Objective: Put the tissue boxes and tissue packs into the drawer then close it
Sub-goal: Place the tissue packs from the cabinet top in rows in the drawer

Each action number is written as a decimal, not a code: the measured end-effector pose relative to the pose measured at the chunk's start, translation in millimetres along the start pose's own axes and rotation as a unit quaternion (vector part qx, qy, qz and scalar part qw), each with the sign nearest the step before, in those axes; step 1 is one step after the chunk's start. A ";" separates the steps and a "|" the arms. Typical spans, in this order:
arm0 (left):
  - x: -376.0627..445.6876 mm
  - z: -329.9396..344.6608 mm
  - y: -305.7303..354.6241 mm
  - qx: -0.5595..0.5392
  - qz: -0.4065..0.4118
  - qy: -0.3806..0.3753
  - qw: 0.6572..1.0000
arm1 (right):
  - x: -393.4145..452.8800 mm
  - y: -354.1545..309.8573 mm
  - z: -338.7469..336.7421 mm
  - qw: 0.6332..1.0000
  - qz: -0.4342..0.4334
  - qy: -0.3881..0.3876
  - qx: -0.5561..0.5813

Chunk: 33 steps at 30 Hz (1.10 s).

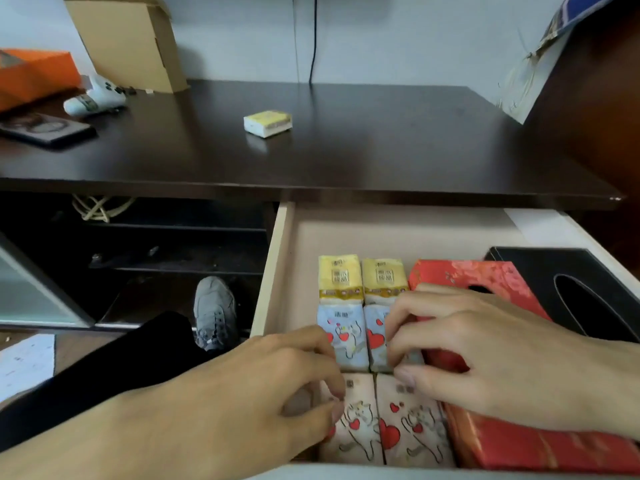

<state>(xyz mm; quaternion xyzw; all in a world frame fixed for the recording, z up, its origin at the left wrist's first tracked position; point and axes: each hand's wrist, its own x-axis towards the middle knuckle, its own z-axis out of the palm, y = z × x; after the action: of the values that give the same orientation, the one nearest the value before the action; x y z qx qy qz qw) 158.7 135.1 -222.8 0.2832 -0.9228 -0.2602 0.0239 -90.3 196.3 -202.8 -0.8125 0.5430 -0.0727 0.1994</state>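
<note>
Six tissue packs (367, 344) in drawer (273, 268) | one yellow pack (267, 123) on desk (346, 150) | fingers: both curled loosely, holding nothing

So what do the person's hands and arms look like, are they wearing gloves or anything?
No gloves. The left hand and the right hand are both bare, and no rings, watch or bracelets show. The forearms that show are bare too, with no sleeves in view. The fingers have short, plain nails with no polish.

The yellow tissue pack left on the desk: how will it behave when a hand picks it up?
The yellow tissue pack is probably light and soft, since it looks like film-wrapped tissue and may dent under a squeeze. It lies flat on the desk, so it should not roll or tip. Its wrapper may be slightly slippery.
</note>
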 end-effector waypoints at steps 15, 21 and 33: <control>53.0 -40.4 -69.7 0.040 -0.241 0.239 0.940 | 360.0 35.5 -90.5 0.965 0.131 0.217 0.060; 53.9 -34.8 -69.8 0.047 -0.241 0.220 0.944 | 390.5 53.9 -95.6 0.985 0.095 0.105 -0.100; 50.9 -31.1 -44.5 0.116 -0.227 0.227 0.940 | 233.5 51.9 -90.5 0.977 0.070 0.132 -0.150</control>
<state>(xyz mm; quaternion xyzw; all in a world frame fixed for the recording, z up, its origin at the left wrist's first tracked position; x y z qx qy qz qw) 144.8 62.1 -223.1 0.5379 -0.8276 -0.0787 0.1400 -71.6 -55.9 -164.4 -0.7765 0.6245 -0.0834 0.0064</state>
